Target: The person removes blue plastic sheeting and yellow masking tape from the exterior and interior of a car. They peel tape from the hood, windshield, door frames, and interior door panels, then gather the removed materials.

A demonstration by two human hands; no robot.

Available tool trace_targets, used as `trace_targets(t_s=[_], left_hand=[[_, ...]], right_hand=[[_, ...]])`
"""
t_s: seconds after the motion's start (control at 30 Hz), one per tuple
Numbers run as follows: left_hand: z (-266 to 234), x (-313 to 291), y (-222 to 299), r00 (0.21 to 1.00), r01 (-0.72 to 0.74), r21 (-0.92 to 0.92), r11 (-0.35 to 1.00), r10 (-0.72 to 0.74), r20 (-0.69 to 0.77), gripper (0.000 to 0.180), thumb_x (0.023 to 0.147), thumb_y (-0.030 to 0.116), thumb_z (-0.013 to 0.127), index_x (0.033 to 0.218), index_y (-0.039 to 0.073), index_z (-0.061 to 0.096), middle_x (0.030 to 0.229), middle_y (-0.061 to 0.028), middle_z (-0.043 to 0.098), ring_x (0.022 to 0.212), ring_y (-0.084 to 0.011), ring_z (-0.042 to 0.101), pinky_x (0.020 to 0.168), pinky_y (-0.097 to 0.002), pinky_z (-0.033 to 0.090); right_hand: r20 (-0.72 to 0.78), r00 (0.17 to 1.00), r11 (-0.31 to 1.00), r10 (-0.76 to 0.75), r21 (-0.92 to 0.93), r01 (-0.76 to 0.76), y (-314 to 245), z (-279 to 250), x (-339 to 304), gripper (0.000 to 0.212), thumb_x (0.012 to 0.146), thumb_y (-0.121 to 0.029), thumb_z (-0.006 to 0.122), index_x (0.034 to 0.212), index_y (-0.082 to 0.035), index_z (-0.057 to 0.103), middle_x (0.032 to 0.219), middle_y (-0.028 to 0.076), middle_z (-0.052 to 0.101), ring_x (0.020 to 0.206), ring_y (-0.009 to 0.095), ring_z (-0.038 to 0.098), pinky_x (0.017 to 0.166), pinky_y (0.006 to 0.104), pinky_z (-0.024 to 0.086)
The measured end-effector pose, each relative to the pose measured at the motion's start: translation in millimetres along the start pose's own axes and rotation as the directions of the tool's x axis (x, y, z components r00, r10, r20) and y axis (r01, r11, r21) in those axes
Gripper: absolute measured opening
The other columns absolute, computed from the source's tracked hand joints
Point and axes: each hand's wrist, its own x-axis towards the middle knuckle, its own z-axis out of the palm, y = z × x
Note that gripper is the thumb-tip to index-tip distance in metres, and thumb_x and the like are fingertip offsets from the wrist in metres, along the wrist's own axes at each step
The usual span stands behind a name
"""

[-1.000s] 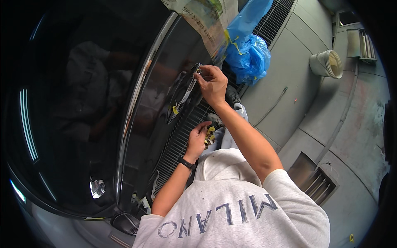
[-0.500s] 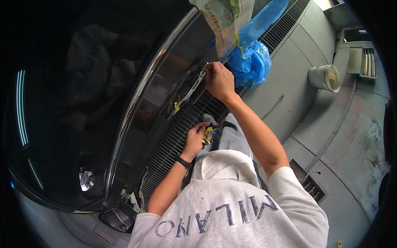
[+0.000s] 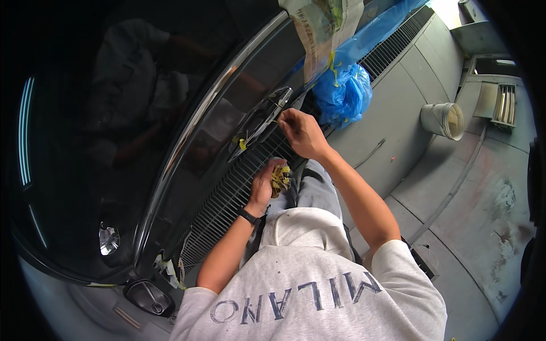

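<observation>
My left hand [image 3: 263,184] is closed around a crumpled wad of yellow masking tape [image 3: 280,181], held low above my legs. Near the chrome door handle [image 3: 278,99] of a dark car, my right hand [image 3: 302,133] has its fingers pinched together. A thin pale strip, apparently masking tape, shows at its fingertips and reaches toward the handle; whether it still sticks there I cannot tell. Another yellow tape scrap [image 3: 242,144] clings to the near end of the handle area.
Newspaper [image 3: 327,34] and blue plastic sheeting [image 3: 344,94] hang from the car's side. Beneath my feet runs a metal floor grate [image 3: 213,219]. A white bucket [image 3: 442,120] stands on the grey floor to the right. The side mirror [image 3: 149,296] juts out at the lower left.
My right hand has drawn back from the door handle, toward me and slightly right. My left hand has turned, showing more of the tape wad.
</observation>
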Motion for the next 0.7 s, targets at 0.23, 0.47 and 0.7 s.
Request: trace_targets(t_s=[0.23, 0.47, 0.7], left_hand=[[11, 22, 16, 0.953, -0.302, 0.030, 0.953, 0.301, 0.024, 0.035, 0.113, 0.027, 0.046, 0.126, 0.001, 0.065, 0.112, -0.0030, 0.069, 0.103, -0.0080, 0.061, 0.093, -0.0228, 0.048], [3, 26, -11, 0.954, -0.259, 0.192, 0.947, 0.282, -0.104, 0.030, 0.110, 0.013, 0.051, 0.133, 0.000, 0.063, 0.114, -0.0022, 0.068, 0.098, -0.0066, 0.061, 0.092, -0.0236, 0.049], [-8, 14, -32, 0.967, -0.226, 0.187, 0.956, 0.244, -0.079, 0.030, 0.109, 0.014, 0.051, 0.133, 0.001, 0.063, 0.113, -0.0020, 0.069, 0.096, -0.0069, 0.062, 0.090, -0.0239, 0.050]], right_hand=[[0.309, 0.914, 0.922, -0.264, -0.198, 0.333, -9, 2, -41, 0.014, 0.086, -0.004, 0.069, 0.098, 0.003, 0.072, 0.087, 0.016, 0.071, 0.081, 0.034, 0.068, 0.072, 0.0390, 0.056], [-0.059, 0.968, 0.970, 0.245, 0.007, -0.245, 12, -10, 12, 0.023, 0.101, -0.018, 0.065, 0.097, 0.004, 0.072, 0.081, 0.008, 0.075, 0.071, 0.013, 0.069, 0.066, 0.0269, 0.055], [0.079, 0.992, 0.960, 0.097, -0.271, -0.072, 18, -16, 54, 0.031, 0.096, -0.025, 0.064, 0.083, 0.003, 0.072, 0.074, 0.022, 0.070, 0.075, 0.041, 0.070, 0.069, 0.0441, 0.055]])
